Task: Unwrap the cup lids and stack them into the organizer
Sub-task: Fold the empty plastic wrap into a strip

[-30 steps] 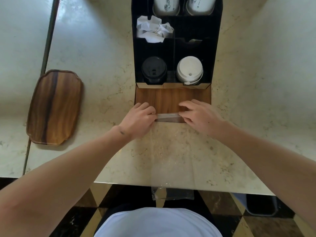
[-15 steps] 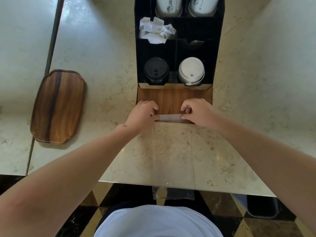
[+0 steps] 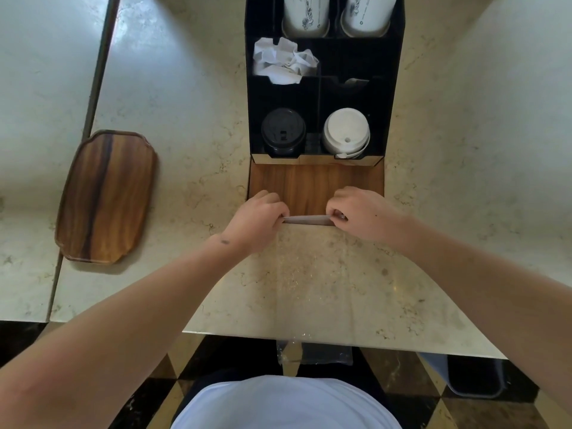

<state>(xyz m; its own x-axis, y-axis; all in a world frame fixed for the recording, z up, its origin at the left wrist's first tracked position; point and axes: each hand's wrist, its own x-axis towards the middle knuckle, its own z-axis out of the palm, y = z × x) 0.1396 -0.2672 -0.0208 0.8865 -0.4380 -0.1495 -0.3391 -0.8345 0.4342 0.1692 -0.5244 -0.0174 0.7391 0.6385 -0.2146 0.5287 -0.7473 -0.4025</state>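
A black organizer (image 3: 391, 97) with a wooden front (image 3: 312, 184) stands on the marble counter. Its front left slot holds a stack of black lids (image 3: 283, 131); the front right slot holds white lids (image 3: 346, 133). A clear plastic wrap (image 3: 309, 267) lies flat on the counter and hangs over the near edge. My left hand (image 3: 255, 221) and my right hand (image 3: 360, 213) each pinch an end of the wrap's far edge (image 3: 308, 219), stretched taut between them in front of the organizer's base.
White paper cups (image 3: 305, 13) stand in the back slots, and crumpled white paper (image 3: 283, 61) fills a middle slot. A wooden tray (image 3: 105, 196) lies at the left on the counter. A dark bin (image 3: 476, 379) sits on the floor at the lower right.
Both hands went from lying over the wrap's edge to curling and pinching it, and they moved slightly apart, pulling the edge tight.
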